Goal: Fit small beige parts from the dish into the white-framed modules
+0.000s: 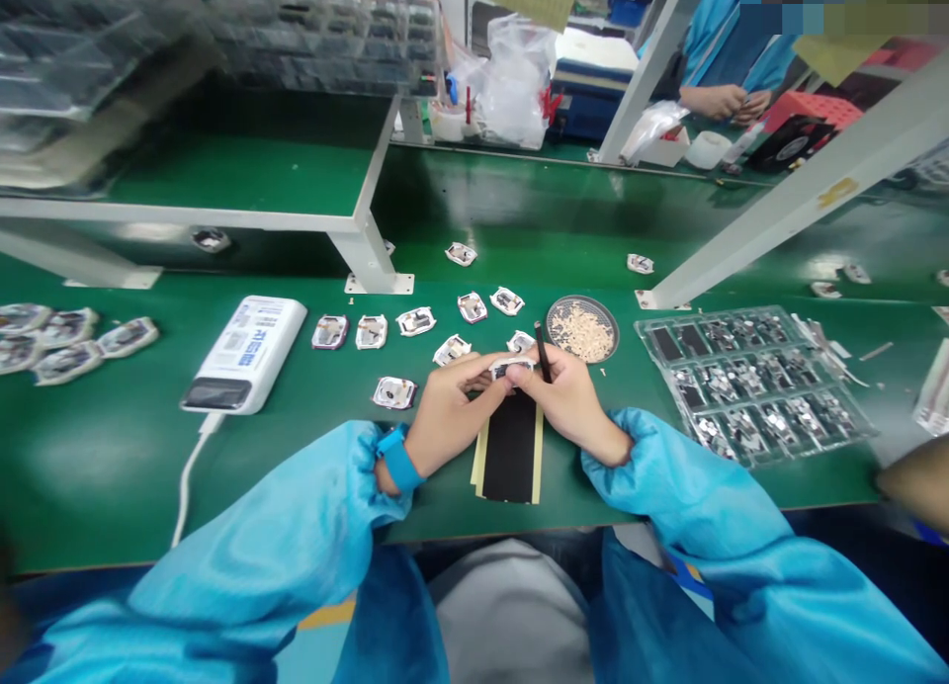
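Between my two hands is a small white watch case [511,366] with dark parts inside. The fingers and thumb of my left hand [452,407] close on its left side. My right hand [567,397] grips its right side, and a thin black pen-like tool [542,348] also sticks up from that hand. Beneath them lies a black strip sheet with yellow edges [511,452]. Several similar watch cases [415,320] rest just beyond my hands, and another watch case [393,392] sits left of my left hand. A round dish [582,330] holds many small beige pieces.
A white power bank [244,356] with a cable [191,476] lies at left, near more watch cases [66,353]. On the right is a clear compartment tray [752,383] of small parts. Metal shelf legs [371,254] stand behind. Across the bench are a co-worker's hands [723,103].
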A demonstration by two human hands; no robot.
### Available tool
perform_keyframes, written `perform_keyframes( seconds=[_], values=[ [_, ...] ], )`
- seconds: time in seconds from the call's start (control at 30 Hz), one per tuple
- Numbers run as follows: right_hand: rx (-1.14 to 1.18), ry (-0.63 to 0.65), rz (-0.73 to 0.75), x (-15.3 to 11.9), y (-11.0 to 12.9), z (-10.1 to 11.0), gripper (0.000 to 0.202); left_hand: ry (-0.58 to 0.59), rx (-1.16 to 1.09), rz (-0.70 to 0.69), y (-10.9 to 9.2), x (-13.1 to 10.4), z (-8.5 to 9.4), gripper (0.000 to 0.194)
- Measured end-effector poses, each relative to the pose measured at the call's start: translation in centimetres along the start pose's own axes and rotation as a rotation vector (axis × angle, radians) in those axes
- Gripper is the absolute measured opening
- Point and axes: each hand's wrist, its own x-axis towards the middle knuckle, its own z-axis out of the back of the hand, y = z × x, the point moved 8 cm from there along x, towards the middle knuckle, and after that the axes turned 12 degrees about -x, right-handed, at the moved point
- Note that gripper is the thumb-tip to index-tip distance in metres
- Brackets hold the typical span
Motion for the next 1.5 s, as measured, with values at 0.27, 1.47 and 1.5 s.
perform_keyframes(
  seconds=[0.27, 1.47, 1.5],
  values=[
    [0.053, -0.063, 0.008, -0.8, 0.2, -0.5, 0.046, -0.078, 0.025, -0.036, -0.9, -0.6, 0.0, 0.023],
    [-0.39, -0.008, 0.59, -0.6, 3.2, 2.9, 0.01, 0.056, 0.482, -0.276, -2.8, 0.4, -1.2, 0.026],
    [-0.389, -0.007, 0.587, -0.6, 3.1, 2.9, 0.01, 0.058, 0.486, -0.274, -2.9, 0.4, -1.3, 0.026]
  ],
)
